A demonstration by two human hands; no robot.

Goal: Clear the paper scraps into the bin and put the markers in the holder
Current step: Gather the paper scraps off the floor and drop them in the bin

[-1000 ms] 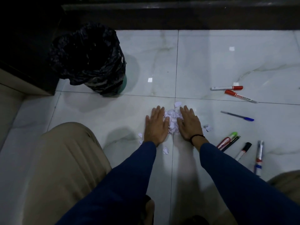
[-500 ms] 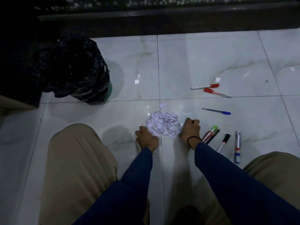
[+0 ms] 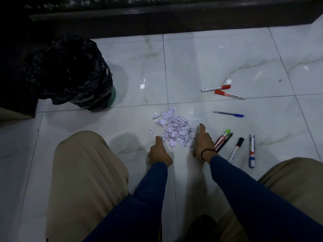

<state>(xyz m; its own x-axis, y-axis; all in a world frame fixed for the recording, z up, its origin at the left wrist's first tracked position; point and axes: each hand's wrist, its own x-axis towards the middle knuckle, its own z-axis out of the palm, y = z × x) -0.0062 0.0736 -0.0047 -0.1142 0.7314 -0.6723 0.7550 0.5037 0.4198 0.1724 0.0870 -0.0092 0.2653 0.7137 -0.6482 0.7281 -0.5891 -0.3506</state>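
So, the paper scraps [image 3: 174, 127] sit in one loose heap on the floor [image 3: 201, 63], just ahead of both hands. The left hand [image 3: 160, 151] is at the heap's near-left corner, thumb toward it. The right hand [image 3: 202, 143] stands edge-on against the heap's right side, thumb up. Both are loosely curled and holding nothing; whether the left one touches paper I cannot tell. The heap runs roughly from near-right to far-left. A few stray bits lie off its left edge, one [image 3: 151, 132] just beyond the left thumb.

The bin [image 3: 70, 74], lined with a black bag, stands well apart to the far left, nearer the left hand. My guess is the next move is a two-handed scoop, then a carry left and forward to the bin.

Counts: one heap, one bin. Writing tools, seven I can make out, all right of the heap on the right hand's side:
- two red markers [image 3: 215, 88] far right, lying near each other, long axes roughly left-right
- one blue pen [image 3: 228, 113], also lying left-right
- a green-capped marker [image 3: 222, 139] with a dark pen touching alongside, just beside the right wrist
- a black-capped marker [image 3: 236, 149]
- a blue marker [image 3: 251, 151], pointing away from the person

No holder in view. Nothing is binned yet, I'd say.
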